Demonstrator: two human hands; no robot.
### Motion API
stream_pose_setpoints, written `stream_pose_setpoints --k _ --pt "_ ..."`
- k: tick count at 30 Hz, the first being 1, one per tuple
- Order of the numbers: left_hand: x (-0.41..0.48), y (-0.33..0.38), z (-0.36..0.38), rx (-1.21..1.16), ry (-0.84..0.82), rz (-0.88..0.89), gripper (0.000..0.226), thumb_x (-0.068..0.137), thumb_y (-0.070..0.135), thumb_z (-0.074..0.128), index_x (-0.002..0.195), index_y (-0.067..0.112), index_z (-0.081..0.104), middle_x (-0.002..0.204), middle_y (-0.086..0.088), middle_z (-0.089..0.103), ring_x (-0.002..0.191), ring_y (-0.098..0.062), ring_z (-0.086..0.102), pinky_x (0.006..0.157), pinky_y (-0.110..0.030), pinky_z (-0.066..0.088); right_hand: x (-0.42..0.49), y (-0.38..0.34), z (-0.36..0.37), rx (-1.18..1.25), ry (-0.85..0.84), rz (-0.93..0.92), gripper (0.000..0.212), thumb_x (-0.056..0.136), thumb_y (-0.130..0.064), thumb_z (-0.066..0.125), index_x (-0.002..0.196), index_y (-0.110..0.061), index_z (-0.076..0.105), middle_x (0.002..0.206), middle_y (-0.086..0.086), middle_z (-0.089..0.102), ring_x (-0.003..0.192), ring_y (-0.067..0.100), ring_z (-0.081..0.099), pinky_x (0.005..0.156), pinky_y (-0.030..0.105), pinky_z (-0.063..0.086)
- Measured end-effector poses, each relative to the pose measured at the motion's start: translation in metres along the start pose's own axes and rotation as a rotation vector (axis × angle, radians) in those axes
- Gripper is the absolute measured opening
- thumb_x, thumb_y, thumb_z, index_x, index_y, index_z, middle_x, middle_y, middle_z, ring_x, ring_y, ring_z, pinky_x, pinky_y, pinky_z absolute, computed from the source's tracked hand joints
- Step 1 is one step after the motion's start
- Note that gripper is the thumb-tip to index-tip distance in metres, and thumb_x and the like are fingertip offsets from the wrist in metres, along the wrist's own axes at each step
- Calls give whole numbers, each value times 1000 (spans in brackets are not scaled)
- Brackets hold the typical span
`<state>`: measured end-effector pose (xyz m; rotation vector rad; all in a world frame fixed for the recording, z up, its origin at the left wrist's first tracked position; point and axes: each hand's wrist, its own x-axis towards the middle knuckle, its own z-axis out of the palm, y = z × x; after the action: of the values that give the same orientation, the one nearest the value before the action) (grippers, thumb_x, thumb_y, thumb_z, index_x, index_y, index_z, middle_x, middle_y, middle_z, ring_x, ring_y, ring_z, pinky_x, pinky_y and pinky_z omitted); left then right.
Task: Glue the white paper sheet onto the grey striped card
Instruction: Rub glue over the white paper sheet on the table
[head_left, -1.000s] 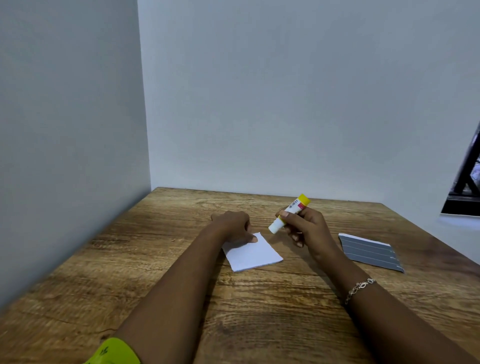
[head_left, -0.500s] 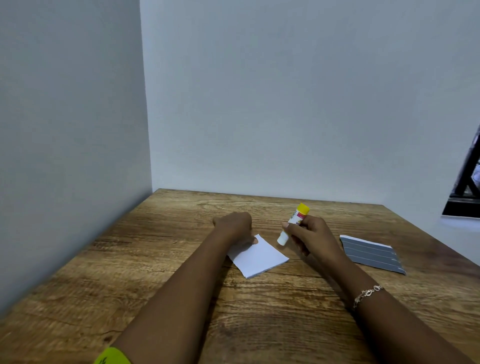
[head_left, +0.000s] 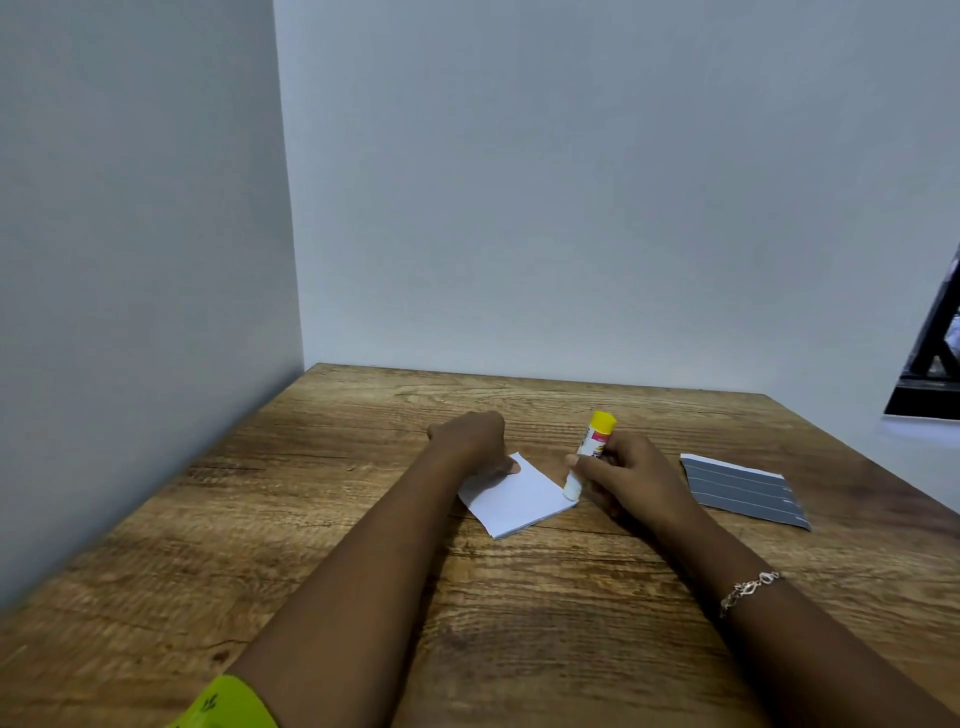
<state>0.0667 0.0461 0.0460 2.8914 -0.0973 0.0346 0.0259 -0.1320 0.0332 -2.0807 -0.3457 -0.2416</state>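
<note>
On the white paper sheet (head_left: 517, 499), right corner: your right hand (head_left: 631, 475) grasps the glue stick (head_left: 589, 452), left hand (head_left: 470, 439) pins the far corner; stroke lightly inward so the edge stays flat.

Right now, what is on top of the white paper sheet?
The left hand presses the white paper sheet at its far corner; the glue stick tip touches its right corner. Any glue on it can't be seen.

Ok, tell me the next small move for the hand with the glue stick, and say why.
Probably stroke the glue stick across the white paper sheet. The right hand holds it tilted, white tip down at the sheet's right corner, while the left hand pins the far corner. The grey striped card lies apart to the right, so gluing seems to come first.
</note>
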Motion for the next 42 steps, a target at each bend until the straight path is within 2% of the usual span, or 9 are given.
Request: stream_pose_setpoints --k 4,10,14,23,31,34,37,40,42 --pt "-1 -1 -1 -12 -6 -1 37 85 37 61 108 9 56 112 -8 63 105 -26 57 97 -46 43 -1 -3 0 -112 10 -40 19 83 -25 62 83 -6 65 77 24 63 61 17 49 54 28 31" --pt "0 -1 -1 -29 -12 3 37 84 36 62 107 7 58 111 -10 63 103 -28 58 96 -47 45 -4 -6 4 -33 -58 -70 24 82 -22 63 78 2 60 62 13 47 54 18 40 56 31 29" --pt "0 -1 -1 -37 -8 5 36 83 36 63 105 7 59 110 -11 64 102 -28 58 94 -45 46 -6 -10 8 -6 -112 -126 15 83 -21 63 76 -7 63 61 13 51 58 18 45 60 31 32" --pt "-3 2 -3 -29 -12 -5 33 84 32 62 99 4 60 107 -14 65 102 -31 59 92 -44 45 -11 -17 19 -17 -168 -232 4 81 -19 65 79 -16 66 64 2 54 49 -3 44 46 11 30" --pt "-7 3 -6 -24 -3 2 20 83 23 57 75 9 47 86 -15 58 92 -33 60 88 -43 48 -13 -21 26 -42 -221 -278 15 81 -21 65 87 -7 65 74 16 61 58 3 45 51 14 31" --pt "-6 3 -6 -31 -13 -7 28 83 21 56 61 13 41 71 -5 50 80 -30 52 79 -39 46 -15 -23 28 -27 -219 -294 18 81 -21 65 86 -4 65 82 23 64 67 14 50 60 28 34" --pt "-8 2 -8 -36 -13 -6 31 84 18 54 58 14 37 73 -7 51 78 -29 50 80 -40 47 -18 -26 31 -1 -240 -320 15 81 -20 66 84 -5 64 70 11 60 59 5 47 56 19 34" --pt "-9 3 -10 -30 -27 -3 32 84 13 52 57 13 35 72 -9 53 91 -37 59 87 -44 49 -20 -28 35 3 -268 -368 11 81 -17 66 82 -6 64 68 4 58 55 1 46 52 12 34" --pt "-12 3 -12 -19 -29 2 33 84 10 51 56 12 33 91 -18 64 105 -38 60 90 -46 48 -20 -28 36 12 -286 -388 10 81 -18 66 82 -8 65 71 11 62 56 2 48 52 14 35"
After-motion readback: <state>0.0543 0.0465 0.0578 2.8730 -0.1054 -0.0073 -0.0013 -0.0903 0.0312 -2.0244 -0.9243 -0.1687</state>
